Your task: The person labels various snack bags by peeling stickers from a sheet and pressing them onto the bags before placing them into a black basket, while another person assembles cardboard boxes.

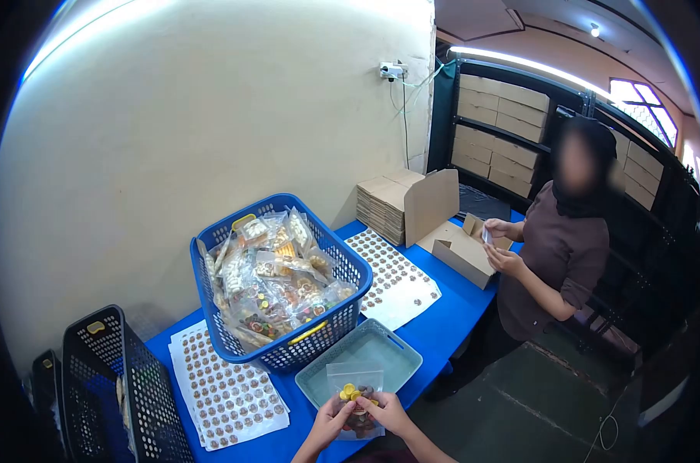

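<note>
Both hands grip a clear zip bag, which holds yellow and dark brown pieces whose kind I cannot make out. My left hand is closed on the bag's left side, and my right hand on its right side. Their thumbs almost meet at the yellow pieces. Behind the bag, its top overlaps the near part of a shallow grey-green tray on the table. Just beyond that stands a blue basket, piled with filled clear bags.
Sticker sheets lie left of the basket, more sticker sheets to its right. Flattened cardboard boxes are stacked at the back. A co-worker holds a small item by an open carton. Dark crates stand left.
</note>
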Motion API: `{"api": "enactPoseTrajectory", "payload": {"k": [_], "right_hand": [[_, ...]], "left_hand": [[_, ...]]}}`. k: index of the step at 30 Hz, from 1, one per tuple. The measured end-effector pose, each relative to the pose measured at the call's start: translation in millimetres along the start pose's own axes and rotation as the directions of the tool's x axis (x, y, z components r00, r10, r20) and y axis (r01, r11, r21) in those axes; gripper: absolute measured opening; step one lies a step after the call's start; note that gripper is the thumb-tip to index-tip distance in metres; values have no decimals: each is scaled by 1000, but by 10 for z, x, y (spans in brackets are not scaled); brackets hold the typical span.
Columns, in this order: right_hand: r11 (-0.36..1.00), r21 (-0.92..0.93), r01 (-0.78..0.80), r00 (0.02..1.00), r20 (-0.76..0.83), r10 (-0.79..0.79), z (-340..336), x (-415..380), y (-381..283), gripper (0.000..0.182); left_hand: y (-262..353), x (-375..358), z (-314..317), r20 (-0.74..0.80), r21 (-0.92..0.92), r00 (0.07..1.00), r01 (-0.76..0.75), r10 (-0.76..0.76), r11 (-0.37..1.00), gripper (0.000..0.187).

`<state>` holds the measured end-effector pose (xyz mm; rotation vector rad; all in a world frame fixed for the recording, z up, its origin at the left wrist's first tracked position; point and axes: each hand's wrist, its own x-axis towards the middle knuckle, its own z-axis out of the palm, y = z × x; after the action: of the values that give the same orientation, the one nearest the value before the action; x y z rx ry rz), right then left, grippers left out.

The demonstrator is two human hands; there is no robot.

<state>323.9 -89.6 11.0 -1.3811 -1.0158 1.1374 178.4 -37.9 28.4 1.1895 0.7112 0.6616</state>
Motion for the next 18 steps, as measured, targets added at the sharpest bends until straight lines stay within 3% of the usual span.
{"api": "enactPoseTrajectory", "payload": {"k": [3,6,12,15,18], "right_hand": [[995,53,81,991,-111,-75,51,-17,-35,28],[997,13,71,991,-117,-69,49,-24,-132,28],[990,138,4,1000,26,-8,20,-32,-55,23],[992,30,119,993,-28,-118,106,-83,43,22],[998,62,19,1000,2,-20,181,-186,29,22]], "left_hand": [[-42,35,12,0,-19,1000,-9,9,1000,37],[-107,41,23,-23,-37,1000,8,-9,999,36],[-69,-44,59,-76,-85,997,-2,-5,996,35],[-52,-134,-3,-46,-58,998,50,-53,997,36],[-80,-239,-96,-25,-29,999,46,-47,998,36]]}}
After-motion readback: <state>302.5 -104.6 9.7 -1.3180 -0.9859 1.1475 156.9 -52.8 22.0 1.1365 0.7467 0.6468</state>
